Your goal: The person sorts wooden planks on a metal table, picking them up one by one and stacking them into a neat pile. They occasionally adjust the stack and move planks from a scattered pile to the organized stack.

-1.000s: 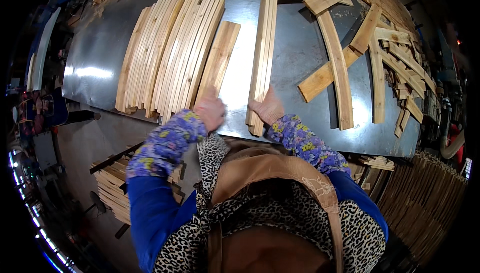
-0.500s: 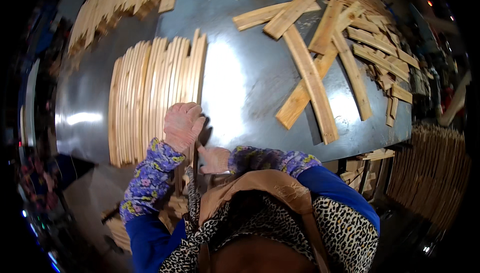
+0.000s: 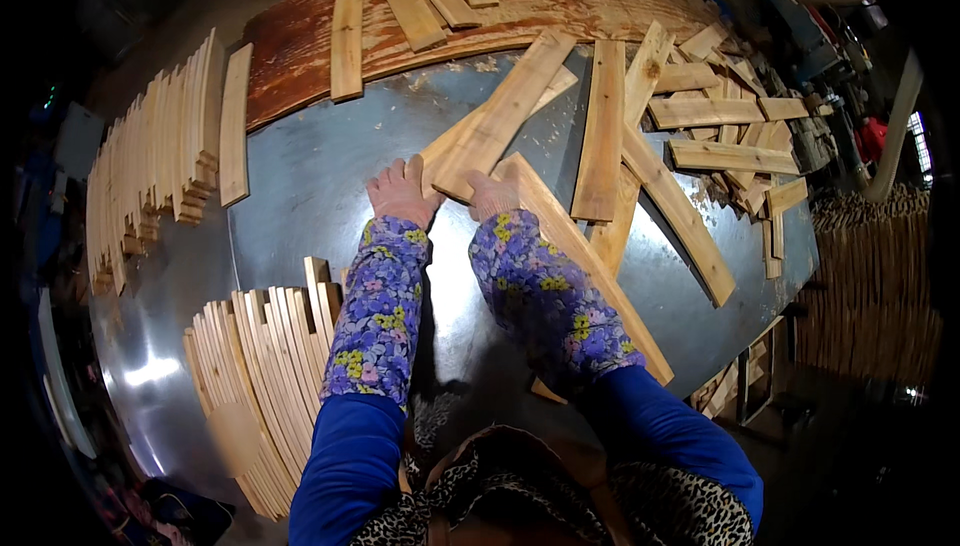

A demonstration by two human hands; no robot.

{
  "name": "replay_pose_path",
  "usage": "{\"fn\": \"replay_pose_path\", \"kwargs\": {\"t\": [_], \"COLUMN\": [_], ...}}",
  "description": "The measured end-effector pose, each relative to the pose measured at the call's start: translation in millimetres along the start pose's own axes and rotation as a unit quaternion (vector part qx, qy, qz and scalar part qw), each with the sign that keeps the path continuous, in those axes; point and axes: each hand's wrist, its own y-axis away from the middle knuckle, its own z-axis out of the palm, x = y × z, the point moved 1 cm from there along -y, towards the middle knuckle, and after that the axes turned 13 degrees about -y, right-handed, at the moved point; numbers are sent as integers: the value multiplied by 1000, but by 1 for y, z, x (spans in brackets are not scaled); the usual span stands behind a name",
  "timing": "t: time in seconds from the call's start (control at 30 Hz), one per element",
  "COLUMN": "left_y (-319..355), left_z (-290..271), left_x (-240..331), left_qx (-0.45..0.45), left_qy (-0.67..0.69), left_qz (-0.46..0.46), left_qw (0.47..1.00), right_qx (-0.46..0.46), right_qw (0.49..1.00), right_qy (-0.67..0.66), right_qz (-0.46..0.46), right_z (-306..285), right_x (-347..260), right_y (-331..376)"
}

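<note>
Two hands flank the near end of a flat, planed wooden board (image 3: 508, 111). The left hand (image 3: 403, 194) lies at its left, fingers slightly fanned; the right hand (image 3: 494, 194) covers the right corner, its fingers largely hidden. Whether either hand is clamped on the wood cannot be told. The board's long axis runs obliquely, from between the hands away from the person and rightward. A crossing board (image 3: 448, 144) lies under it, just beyond the left fingers. A slanting plank (image 3: 560, 231) runs from the right fingers back toward the person, partly beneath the right forearm. Nearer the person than the left fingers, a row of edge-standing boards (image 3: 265, 346) rests on the metal tabletop (image 3: 310, 186). Well right of the right fingers is a heap of short wood pieces (image 3: 735, 136); farthest beyond both hands, a worn reddish-brown panel (image 3: 290, 56) bears four boards.
</note>
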Motion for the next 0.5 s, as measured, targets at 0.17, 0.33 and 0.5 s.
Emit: {"fn": "replay_pose_path", "kwargs": {"t": [0.17, 0.33, 0.5], "left_y": [32, 136, 272], "left_z": [-11, 1, -2], "left_x": [-1, 7, 66], "left_qx": [-102, -326, -247], "left_qy": [175, 773, 758], "left_qz": [-26, -171, -240], "left_qw": [979, 517, 555], "right_qx": [-126, -195, -287], "right_qw": [978, 951, 862], "right_qy": [-165, 170, 355], "right_qz": [27, -171, -222], "right_z": [-59, -135, -141], "right_x": [-47, -51, -10], "right_y": [35, 156, 280]}}
